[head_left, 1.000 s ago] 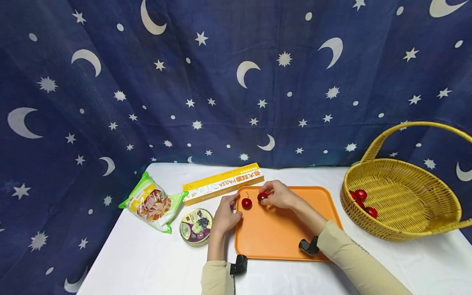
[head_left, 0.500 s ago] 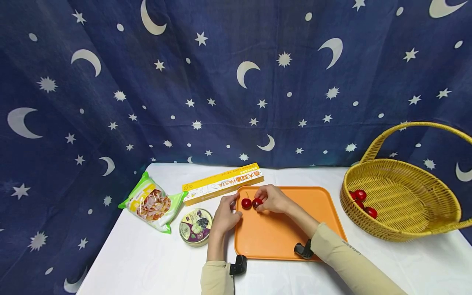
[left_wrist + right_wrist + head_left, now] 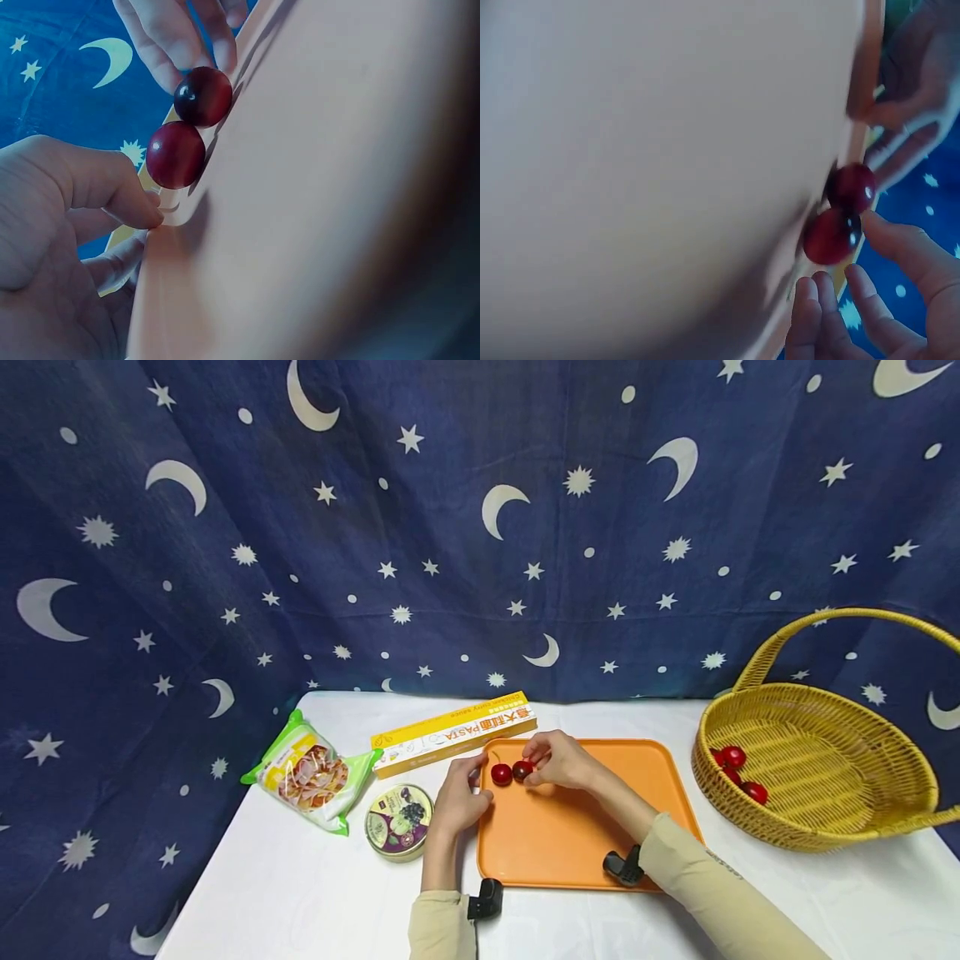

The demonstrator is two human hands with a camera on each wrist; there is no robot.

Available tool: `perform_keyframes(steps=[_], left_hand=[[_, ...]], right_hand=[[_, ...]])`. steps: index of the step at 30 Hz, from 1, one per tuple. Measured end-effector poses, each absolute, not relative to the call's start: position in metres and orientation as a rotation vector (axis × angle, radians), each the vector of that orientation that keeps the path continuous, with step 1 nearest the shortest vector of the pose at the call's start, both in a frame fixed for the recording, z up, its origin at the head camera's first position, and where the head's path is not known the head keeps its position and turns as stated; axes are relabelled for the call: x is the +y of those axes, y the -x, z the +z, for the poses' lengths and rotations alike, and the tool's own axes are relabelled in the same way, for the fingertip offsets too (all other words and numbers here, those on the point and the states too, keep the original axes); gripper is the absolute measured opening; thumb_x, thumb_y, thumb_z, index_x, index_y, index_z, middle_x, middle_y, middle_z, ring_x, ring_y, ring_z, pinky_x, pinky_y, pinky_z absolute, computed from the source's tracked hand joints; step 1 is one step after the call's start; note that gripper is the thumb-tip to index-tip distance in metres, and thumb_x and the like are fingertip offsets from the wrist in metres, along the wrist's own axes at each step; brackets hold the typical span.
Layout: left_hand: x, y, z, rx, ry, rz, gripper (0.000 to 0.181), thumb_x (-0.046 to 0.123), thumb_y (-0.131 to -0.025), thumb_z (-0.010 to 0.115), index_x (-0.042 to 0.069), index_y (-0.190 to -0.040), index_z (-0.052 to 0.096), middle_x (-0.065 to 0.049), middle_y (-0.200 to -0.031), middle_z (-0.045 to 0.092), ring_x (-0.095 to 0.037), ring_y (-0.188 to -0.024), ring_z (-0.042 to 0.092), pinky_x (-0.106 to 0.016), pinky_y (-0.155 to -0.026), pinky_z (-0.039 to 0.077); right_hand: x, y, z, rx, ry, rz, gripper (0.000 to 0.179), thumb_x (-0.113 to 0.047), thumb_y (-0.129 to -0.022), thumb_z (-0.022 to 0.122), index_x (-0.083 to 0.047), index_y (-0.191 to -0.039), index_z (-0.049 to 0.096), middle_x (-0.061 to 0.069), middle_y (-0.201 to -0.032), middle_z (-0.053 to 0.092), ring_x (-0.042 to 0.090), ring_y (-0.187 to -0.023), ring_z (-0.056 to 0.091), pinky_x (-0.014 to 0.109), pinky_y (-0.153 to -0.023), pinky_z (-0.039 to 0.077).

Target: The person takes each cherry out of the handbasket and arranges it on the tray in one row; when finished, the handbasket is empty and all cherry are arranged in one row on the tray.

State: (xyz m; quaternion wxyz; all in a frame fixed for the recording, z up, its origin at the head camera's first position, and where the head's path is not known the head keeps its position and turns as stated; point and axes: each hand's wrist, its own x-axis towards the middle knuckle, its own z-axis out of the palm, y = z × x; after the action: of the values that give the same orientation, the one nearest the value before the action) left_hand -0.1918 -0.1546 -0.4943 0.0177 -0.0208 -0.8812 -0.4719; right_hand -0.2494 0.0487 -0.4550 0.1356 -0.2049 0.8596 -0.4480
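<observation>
Two dark red cherries sit side by side near the far left corner of an orange tray (image 3: 570, 839). The left cherry (image 3: 501, 774) has a stem pointing up; the right cherry (image 3: 521, 771) is darker. My left hand (image 3: 459, 797) holds the tray's left rim, thumb over the edge and fingers outside it, as the left wrist view shows. Around the right cherry my right hand (image 3: 561, 762) is spread. In the right wrist view its thumb (image 3: 892, 236) is right at the cherry, while the fingers (image 3: 804, 300) stand a little off from it.
A wicker basket (image 3: 780, 837) with several cherries (image 3: 733, 757) stands at right. Behind the tray lies a pasta box (image 3: 453, 737). Left of it are a green-edged food bag (image 3: 311, 777) and a round tin (image 3: 399, 822). A star-patterned cloth (image 3: 450, 527) hangs behind the table.
My right hand brought the darker cherry left beside the other one, then loosened its fingers and drew back slightly. My left hand stayed at the tray's rim.
</observation>
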Motion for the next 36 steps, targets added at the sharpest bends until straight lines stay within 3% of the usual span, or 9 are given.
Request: perform_keyframes(steps=[9,18,26,30,36], left_hand=[[-0.157,0.192,-0.494,-2.733,0.066,-1.456,0.067,-0.001,-0.07,0.067,-0.001,-0.136,0.057,-0.016,-0.125,0.054,-0.023,-0.092,0.055,-0.039,-0.083,0.042],[-0.157,0.193,-0.494,-2.718,0.071,-1.458,0.067,-0.001,-0.069,0.067,-0.002,-0.135,0.057,-0.017,-0.125,0.054,-0.024,-0.093,0.055,-0.039,-0.083,0.043],[-0.158,0.192,-0.494,-2.715,0.083,-1.463,0.066,-0.002,-0.069,0.067,-0.002,-0.135,0.057,-0.017,-0.123,0.054,-0.024,-0.092,0.054,-0.038,-0.081,0.042],[-0.158,0.193,-0.495,-2.717,0.086,-1.464,0.066,-0.002,-0.069,0.068,-0.002,-0.135,0.058,-0.018,-0.123,0.054,-0.024,-0.092,0.055,-0.038,-0.082,0.043],[-0.155,0.192,-0.496,-2.715,0.094,-1.482,0.067,-0.003,-0.068,0.068,-0.003,-0.134,0.057,-0.018,-0.124,0.054,-0.025,-0.094,0.055,-0.039,-0.084,0.043]], right_hand=[[0.098,0.26,-0.416,2.639,0.586,-1.352,0.025,-0.006,-0.079,0.076,0.008,-0.098,0.067,0.014,-0.087,0.067,0.025,-0.079,0.064,0.028,-0.071,0.051],[0.211,0.266,-0.364,2.768,0.344,-1.144,0.033,-0.019,-0.094,0.065,0.008,-0.114,0.064,0.013,-0.099,0.068,0.018,-0.084,0.061,0.03,-0.069,0.051],[0.297,0.266,-0.371,2.597,0.256,-0.96,0.038,-0.014,-0.096,0.059,0.016,-0.118,0.057,0.011,-0.101,0.068,0.012,-0.081,0.06,0.032,-0.071,0.053],[0.317,0.267,-0.381,2.486,0.175,-0.969,0.038,-0.009,-0.094,0.058,0.02,-0.118,0.054,0.005,-0.093,0.066,0.01,-0.075,0.059,0.03,-0.068,0.052],[0.327,0.27,-0.386,2.34,0.098,-0.949,0.039,-0.01,-0.093,0.058,0.018,-0.12,0.053,0.004,-0.093,0.065,0.018,-0.078,0.059,0.037,-0.073,0.055]])
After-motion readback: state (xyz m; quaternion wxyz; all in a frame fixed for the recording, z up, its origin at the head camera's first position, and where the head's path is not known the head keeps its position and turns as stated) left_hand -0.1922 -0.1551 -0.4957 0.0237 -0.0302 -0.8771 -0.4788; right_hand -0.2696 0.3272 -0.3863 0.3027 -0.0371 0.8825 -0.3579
